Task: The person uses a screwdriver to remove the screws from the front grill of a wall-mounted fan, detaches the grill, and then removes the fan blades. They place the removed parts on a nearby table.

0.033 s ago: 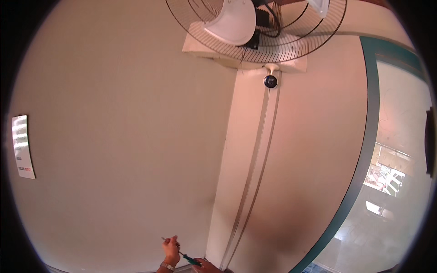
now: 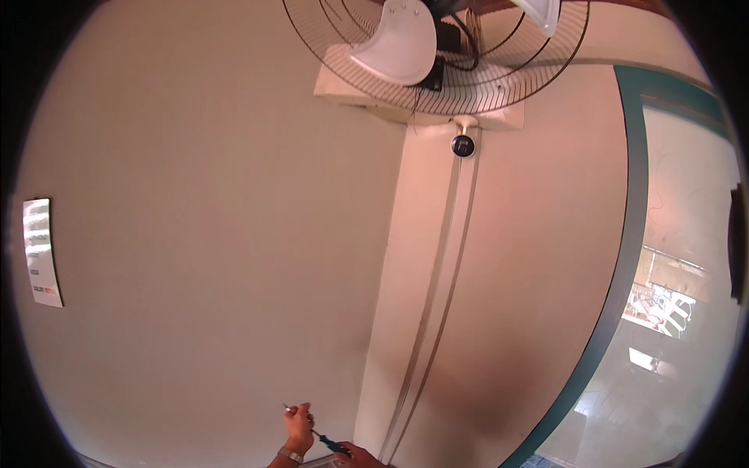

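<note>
Low in the head view, my left hand (image 2: 299,430) is raised with its fingers closed. A metal-banded watch (image 2: 291,454) is on that wrist. A small thin metallic piece (image 2: 286,408) sticks out past the left fingertips; the fingers hide the rest of it. My right hand (image 2: 360,456), partly cut off by the lower edge, grips the green handle of a screwdriver (image 2: 334,445). Its dark shaft points up and left and reaches the left hand. Whether the metallic piece is the shaft's own tip or a separate part, I cannot tell.
A wall fan (image 2: 399,47) with a wire guard hangs overhead. Beneath it a round dark device (image 2: 463,146) is mounted on the wall, above a vertical cable channel (image 2: 437,281). A teal-framed glass panel (image 2: 686,203) stands at right; a white printed sheet (image 2: 42,253) hangs at left.
Both hands and the screwdriver have shifted slightly right in the picture. The fan and the round device sit a little lower, as the view has tilted slightly. Both grips look the same.
</note>
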